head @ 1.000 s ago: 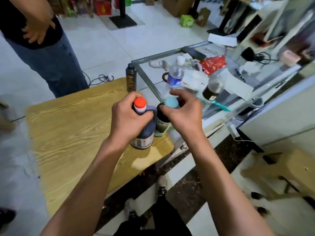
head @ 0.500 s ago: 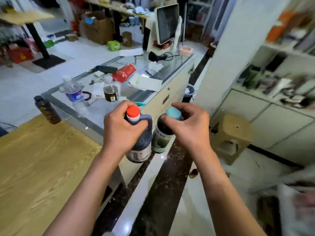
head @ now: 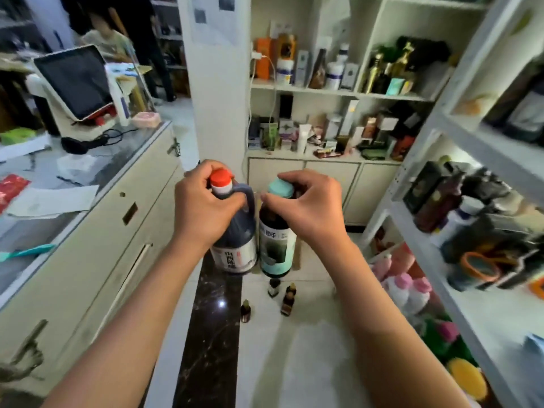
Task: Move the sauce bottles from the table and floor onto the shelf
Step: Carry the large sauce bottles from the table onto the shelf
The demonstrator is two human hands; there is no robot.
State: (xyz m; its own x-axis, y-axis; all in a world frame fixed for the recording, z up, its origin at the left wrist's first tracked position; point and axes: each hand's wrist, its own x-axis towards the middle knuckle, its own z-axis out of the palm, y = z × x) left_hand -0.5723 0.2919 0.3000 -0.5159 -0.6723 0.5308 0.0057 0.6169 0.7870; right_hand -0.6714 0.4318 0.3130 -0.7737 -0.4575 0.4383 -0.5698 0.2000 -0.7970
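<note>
My left hand (head: 203, 207) grips the neck and handle of a dark sauce jug (head: 235, 248) with a red cap, held in the air at mid-frame. Beside it my right hand (head: 309, 204) holds a dark bottle (head: 276, 248) with a teal cap and teal label by its top. The two bottles hang side by side, almost touching. Three small dark bottles (head: 288, 295) stand on the floor just below them. A white metal shelf (head: 435, 245) runs along the right, with dark bottles on its middle level.
A white counter (head: 88, 231) with papers, a cable and a tilted screen (head: 76, 81) lines the left. White wall shelves (head: 323, 92) crowded with boxes and bottles stand straight ahead. A dark floor strip (head: 212, 334) runs between counter and shelf. Plush toys (head: 403, 287) fill the shelf's bottom level.
Both bottles have left the wooden table in my hands. My view has swung right, past the glass counter, and now faces the shelves; the table is out of sight.
</note>
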